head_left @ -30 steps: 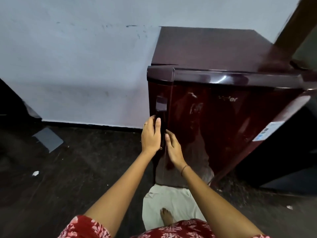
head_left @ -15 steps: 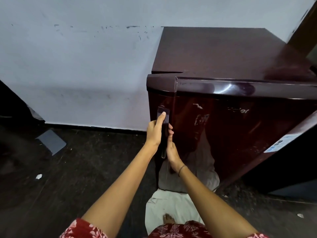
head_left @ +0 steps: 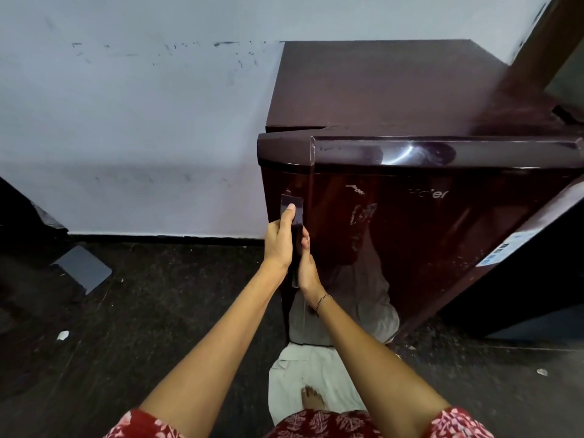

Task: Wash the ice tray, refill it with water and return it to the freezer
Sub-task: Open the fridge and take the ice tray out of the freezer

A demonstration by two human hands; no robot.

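The small dark red fridge [head_left: 395,90] stands on the dark floor [head_left: 158,311] against the pale wall [head_left: 142,121], and its door [head_left: 426,248] looks closed. The ice tray is not in sight; I think it is inside, behind that door. Both hands are on the door handle [head_left: 292,203], a dark bar that runs down the left edge of the door. The left hand [head_left: 278,245] wraps round the bar from the left, with its thumb lying straight up along the front. The right hand [head_left: 306,267] sits just under it and curls its fingers round the bar from the right, so the two hands touch. The step in hand looks like opening the door, the very start of the job. To do it well, pull straight back toward the body, slow and even, not with a jerk, because a small fridge can rock or slide. The hinges seem to be on the right edge, so the door should swing out that way. A white cloth [head_left: 303,368] lies on the floor at the front edge of the fridge, and a bare foot [head_left: 311,398] stands on it; the cloth could slip, so plant the feet first.
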